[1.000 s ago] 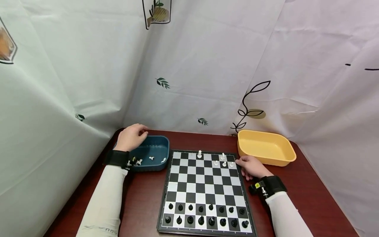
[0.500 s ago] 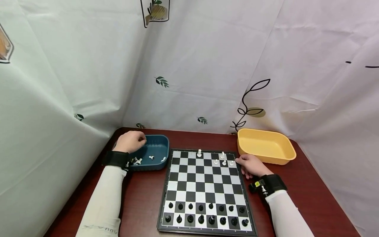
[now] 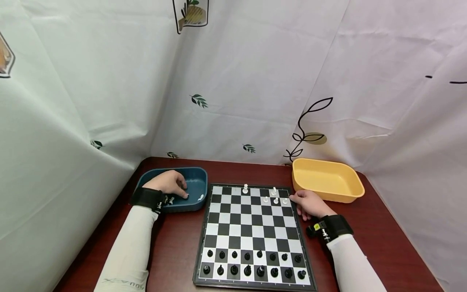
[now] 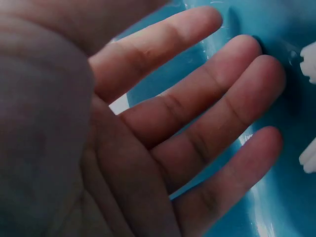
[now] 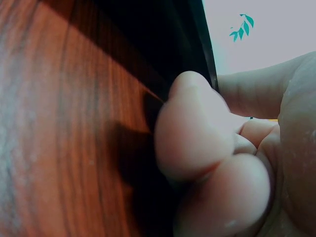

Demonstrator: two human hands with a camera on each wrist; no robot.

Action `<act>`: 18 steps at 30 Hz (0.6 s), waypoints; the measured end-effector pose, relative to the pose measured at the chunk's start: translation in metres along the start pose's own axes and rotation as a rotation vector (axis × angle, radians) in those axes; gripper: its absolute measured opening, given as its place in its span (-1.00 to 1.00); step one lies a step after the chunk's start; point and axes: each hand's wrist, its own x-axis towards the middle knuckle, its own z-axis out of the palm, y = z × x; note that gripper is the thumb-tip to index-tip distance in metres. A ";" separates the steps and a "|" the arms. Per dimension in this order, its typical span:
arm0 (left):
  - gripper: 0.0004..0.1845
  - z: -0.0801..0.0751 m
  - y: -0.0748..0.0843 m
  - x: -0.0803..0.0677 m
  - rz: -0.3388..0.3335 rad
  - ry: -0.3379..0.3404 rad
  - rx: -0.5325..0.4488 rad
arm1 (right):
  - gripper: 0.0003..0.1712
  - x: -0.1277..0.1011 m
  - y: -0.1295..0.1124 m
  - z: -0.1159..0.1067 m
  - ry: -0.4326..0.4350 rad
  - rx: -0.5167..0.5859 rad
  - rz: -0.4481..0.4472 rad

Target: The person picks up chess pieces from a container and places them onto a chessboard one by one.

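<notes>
My left hand (image 3: pixel 174 186) reaches down into a blue tray (image 3: pixel 198 178) at the board's left. Its fingers (image 4: pixel 197 123) are spread and straight over the tray floor (image 4: pixel 276 197), holding nothing. White chess pieces (image 4: pixel 310 66) lie just past the fingertips, and a white pawn (image 3: pixel 187 196) lies beside the hand. My right hand (image 3: pixel 308 205) rests on the table against the chessboard's (image 3: pixel 251 231) right edge near its far corner. In the right wrist view its fingers (image 5: pixel 197 143) are curled against the board's dark edge (image 5: pixel 168 54) and hold nothing.
A few white pieces (image 3: pixel 274 195) stand on the board's far rows and two full rows of black pieces (image 3: pixel 251 263) on the near ones. An empty yellow tray (image 3: pixel 328 180) sits at the far right. Curtains enclose the dark red table (image 3: pixel 175 251).
My left hand has moved from the blue tray's far left rim down into the tray, towards the white pieces. The right hand has stayed by the board's edge.
</notes>
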 end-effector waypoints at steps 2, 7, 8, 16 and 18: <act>-0.70 0.001 0.000 0.000 0.002 -0.006 0.002 | -0.58 0.000 0.000 0.000 0.002 -0.002 0.002; -0.82 0.003 -0.001 0.001 0.001 -0.012 -0.002 | -0.57 -0.001 -0.001 0.000 0.007 -0.005 0.000; -0.85 0.003 -0.001 0.001 0.001 -0.010 -0.002 | -0.57 -0.001 -0.001 0.000 0.006 -0.005 -0.002; -0.74 0.010 -0.005 0.009 0.015 0.024 0.025 | -0.56 -0.001 0.000 0.001 0.005 -0.006 -0.003; -0.73 0.010 -0.005 0.009 0.015 0.030 0.034 | -0.56 -0.001 0.000 0.001 0.003 -0.005 -0.005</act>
